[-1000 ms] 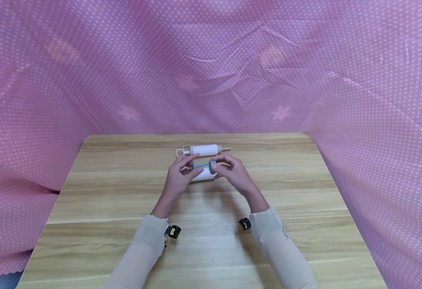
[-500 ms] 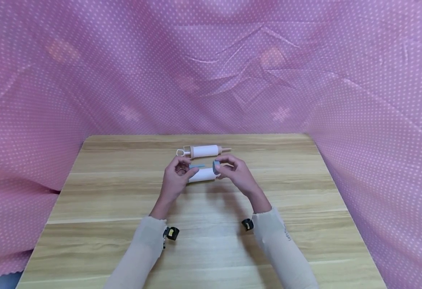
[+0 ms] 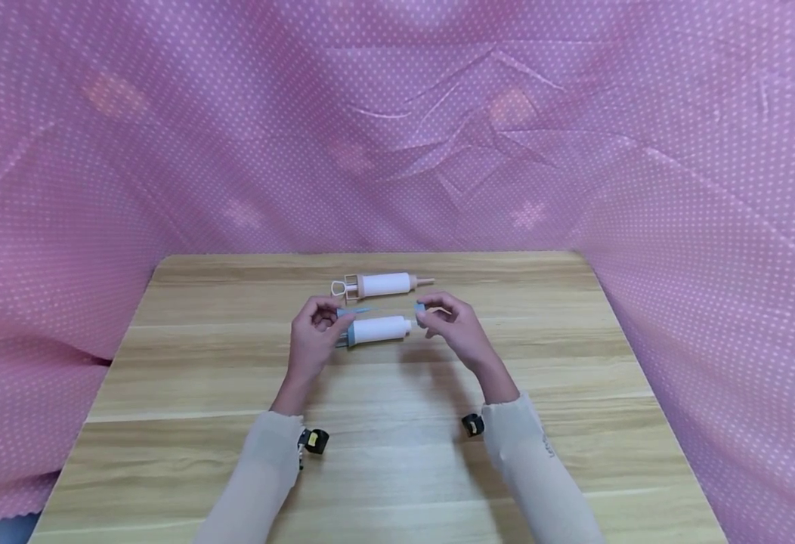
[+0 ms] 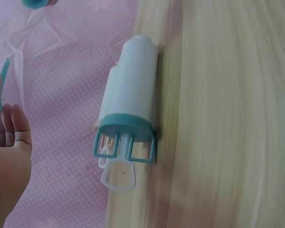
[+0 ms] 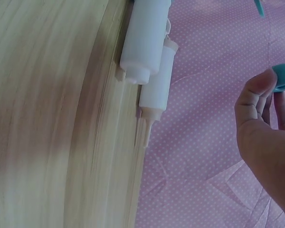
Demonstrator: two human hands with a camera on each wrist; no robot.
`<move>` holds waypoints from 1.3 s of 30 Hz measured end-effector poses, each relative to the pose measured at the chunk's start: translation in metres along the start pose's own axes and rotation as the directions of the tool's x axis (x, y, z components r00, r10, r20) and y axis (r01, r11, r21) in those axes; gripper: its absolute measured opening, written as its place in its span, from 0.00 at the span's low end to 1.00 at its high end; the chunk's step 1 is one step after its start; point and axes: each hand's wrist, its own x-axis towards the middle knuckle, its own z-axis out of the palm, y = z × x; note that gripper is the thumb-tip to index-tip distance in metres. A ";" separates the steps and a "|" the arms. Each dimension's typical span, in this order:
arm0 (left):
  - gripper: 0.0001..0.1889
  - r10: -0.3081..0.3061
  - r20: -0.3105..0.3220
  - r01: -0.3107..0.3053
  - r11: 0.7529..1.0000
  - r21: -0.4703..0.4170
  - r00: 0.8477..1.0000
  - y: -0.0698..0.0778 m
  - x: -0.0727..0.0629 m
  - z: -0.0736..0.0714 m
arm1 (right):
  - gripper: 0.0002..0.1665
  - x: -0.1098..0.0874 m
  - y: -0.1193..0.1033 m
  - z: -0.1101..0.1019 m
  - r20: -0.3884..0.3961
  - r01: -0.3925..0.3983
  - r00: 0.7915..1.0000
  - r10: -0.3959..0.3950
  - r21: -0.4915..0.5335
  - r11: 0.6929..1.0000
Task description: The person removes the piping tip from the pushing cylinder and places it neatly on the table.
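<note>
My left hand (image 3: 310, 338): fingers pinching slim pointed teal plastic nozzle (image 3: 354, 310). My right hand (image 3: 465, 334): fingers clamped on round hollow teal cap (image 5: 284, 76), apart from nozzle. On wood-grain counter (image 3: 384, 483): white cylindrical syringe with teal collar (image 3: 379, 329); beige-trimmed white syringe (image 3: 385, 284) just beyond.

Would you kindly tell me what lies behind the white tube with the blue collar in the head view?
Behind the blue-collared tube lies a second white tube with a beige collar and nozzle, on the table. The table under the nearer tube is covered from view.
</note>
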 end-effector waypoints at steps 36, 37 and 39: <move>0.16 -0.090 -0.256 0.119 0.988 0.100 0.963 -0.023 -0.004 -0.058 | 0.21 -0.007 0.025 -0.036 -0.177 -0.082 0.982 0.071 -0.055 0.995; 0.16 -0.092 -0.263 0.123 0.987 0.101 0.960 -0.024 -0.004 -0.060 | 0.21 -0.006 0.027 -0.037 -0.182 -0.084 0.981 0.071 -0.061 0.995; 0.16 -0.097 -0.276 0.131 0.985 0.110 0.956 -0.026 -0.005 -0.064 | 0.21 -0.005 0.030 -0.041 -0.192 -0.089 0.979 0.074 -0.070 0.994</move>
